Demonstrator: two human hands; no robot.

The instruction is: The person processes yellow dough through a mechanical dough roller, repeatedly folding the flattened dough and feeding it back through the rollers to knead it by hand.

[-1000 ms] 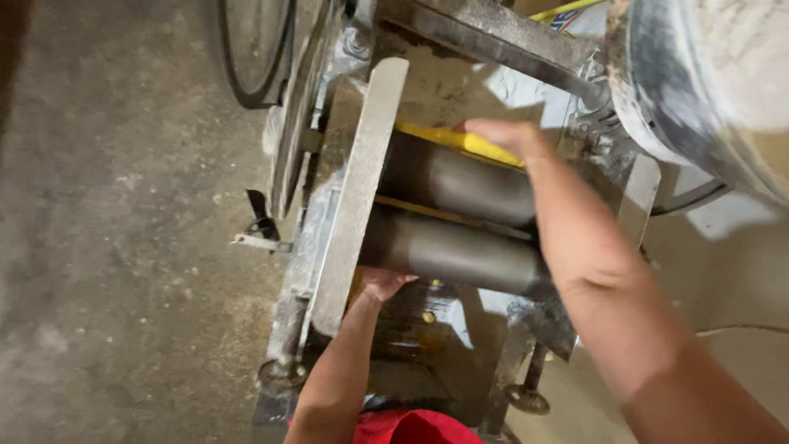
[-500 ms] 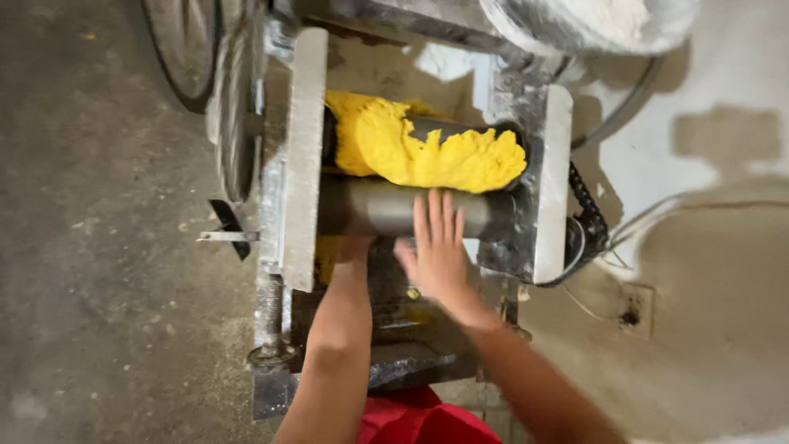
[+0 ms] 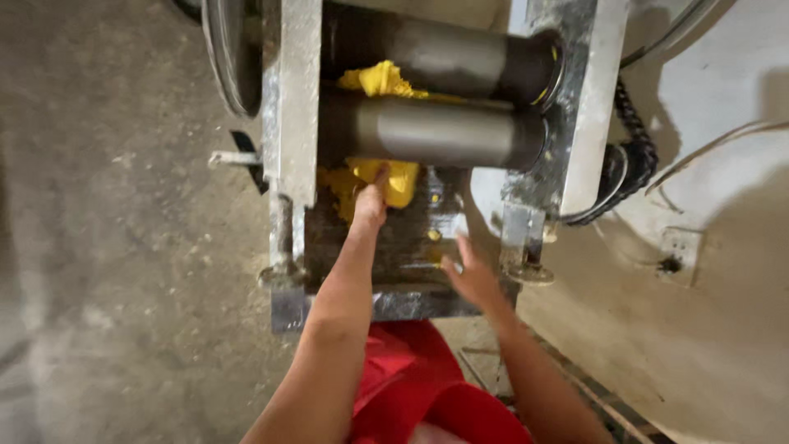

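A metal roller machine [image 3: 292,107] stands below me with two grey steel rollers [image 3: 448,131] lying across it. Yellow dough [image 3: 393,181] hangs out under the lower roller, and more of the dough [image 3: 380,80] shows between the two rollers. My left hand [image 3: 370,201] reaches up under the lower roller and grips the hanging dough. My right hand [image 3: 470,275] hovers lower down over the dark tray [image 3: 411,247] under the rollers, fingers spread, holding nothing.
A chain drive [image 3: 629,156] runs down the machine's right side plate [image 3: 593,107]. A wheel [image 3: 230,49] sits on the left side. Rough concrete floor [image 3: 115,247] lies to the left, a pale dusty surface [image 3: 707,312] with a cable to the right. Red clothing [image 3: 411,378] is below.
The dough that lay piled above the rollers has come through and now hangs beneath them. My right hand has dropped from the lower roller to the tray. My left hand grips the dough.
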